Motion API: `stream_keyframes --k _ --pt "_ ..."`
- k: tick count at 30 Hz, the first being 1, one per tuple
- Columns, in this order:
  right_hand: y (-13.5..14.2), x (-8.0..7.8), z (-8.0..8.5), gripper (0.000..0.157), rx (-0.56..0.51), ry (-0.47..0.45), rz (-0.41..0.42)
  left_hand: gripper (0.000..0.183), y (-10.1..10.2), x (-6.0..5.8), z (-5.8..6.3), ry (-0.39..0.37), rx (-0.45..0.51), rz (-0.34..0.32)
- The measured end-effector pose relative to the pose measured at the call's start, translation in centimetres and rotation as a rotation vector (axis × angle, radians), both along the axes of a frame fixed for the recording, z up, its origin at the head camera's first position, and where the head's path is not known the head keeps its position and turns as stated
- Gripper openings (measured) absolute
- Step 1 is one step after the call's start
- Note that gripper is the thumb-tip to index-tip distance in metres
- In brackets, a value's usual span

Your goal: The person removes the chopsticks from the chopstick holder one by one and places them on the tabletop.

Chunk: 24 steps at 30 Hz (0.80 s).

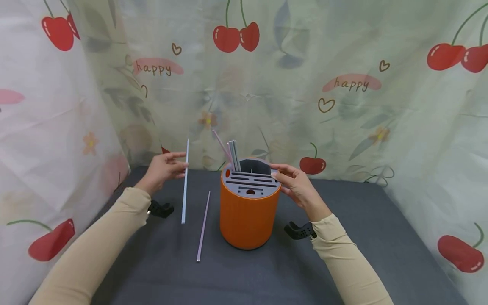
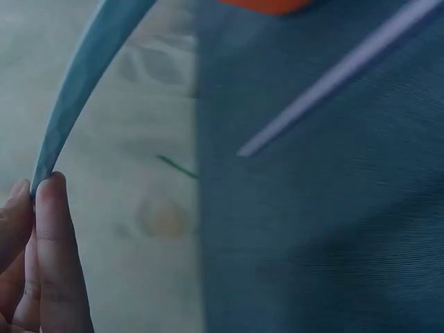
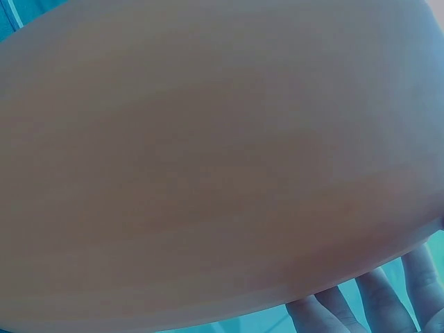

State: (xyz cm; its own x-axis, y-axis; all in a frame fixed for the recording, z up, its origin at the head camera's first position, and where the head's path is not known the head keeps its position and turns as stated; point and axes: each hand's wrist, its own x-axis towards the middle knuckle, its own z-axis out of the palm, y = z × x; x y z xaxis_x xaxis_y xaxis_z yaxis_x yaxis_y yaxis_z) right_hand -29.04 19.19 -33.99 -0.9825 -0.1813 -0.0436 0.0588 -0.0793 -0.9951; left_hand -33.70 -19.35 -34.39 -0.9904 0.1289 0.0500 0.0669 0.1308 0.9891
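Observation:
My left hand [image 1: 162,171] pinches a light blue chopstick [image 1: 184,197] near its upper part. It stands nearly upright above the table, left of an orange utensil holder [image 1: 248,222]. In the left wrist view the thumb and fingers press on the thin end of that chopstick [image 2: 80,83]. My right hand [image 1: 296,186] grips the holder's right rim, thumb on top and fingers round the side. Close up, the holder's wall [image 3: 208,166] fills the right wrist view. Several chopsticks [image 1: 234,156] stand in the holder's back left, a pink one [image 1: 220,142] leaning left.
A lilac chopstick [image 1: 203,226] lies on the dark grey table [image 1: 244,281] between my left hand and the holder. The holder's grey slotted top [image 1: 249,189] has a larger opening at the back. Cherry-printed curtains [image 1: 267,84] hang behind and at both sides.

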Motion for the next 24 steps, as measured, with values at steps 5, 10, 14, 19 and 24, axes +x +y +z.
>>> stream_keyframes --k 5,10,14,19,24 --pt "0.1 0.0 0.0 0.036 0.007 -0.001 -0.003 0.053 -0.3 -0.3 -6.0 -0.075 -0.124 -0.008" --pt "0.0 0.0 0.0 0.035 0.005 -0.003 -0.002 0.047 -0.2 0.0 -9.9 -0.192 -0.148 0.011" --pt "0.0 0.0 0.1 0.034 0.001 -0.004 0.000 0.046 0.0 0.0 -11.3 -0.277 -0.156 0.038" --pt "0.0 0.1 0.1 0.034 0.003 -0.013 -0.003 0.046 0.3 0.0 -12.1 -0.314 -0.197 0.040" --pt "0.0 0.0 0.2 0.032 0.001 -0.015 -0.004 0.044 0.7 -0.2 -12.6 -0.325 -0.263 0.050"
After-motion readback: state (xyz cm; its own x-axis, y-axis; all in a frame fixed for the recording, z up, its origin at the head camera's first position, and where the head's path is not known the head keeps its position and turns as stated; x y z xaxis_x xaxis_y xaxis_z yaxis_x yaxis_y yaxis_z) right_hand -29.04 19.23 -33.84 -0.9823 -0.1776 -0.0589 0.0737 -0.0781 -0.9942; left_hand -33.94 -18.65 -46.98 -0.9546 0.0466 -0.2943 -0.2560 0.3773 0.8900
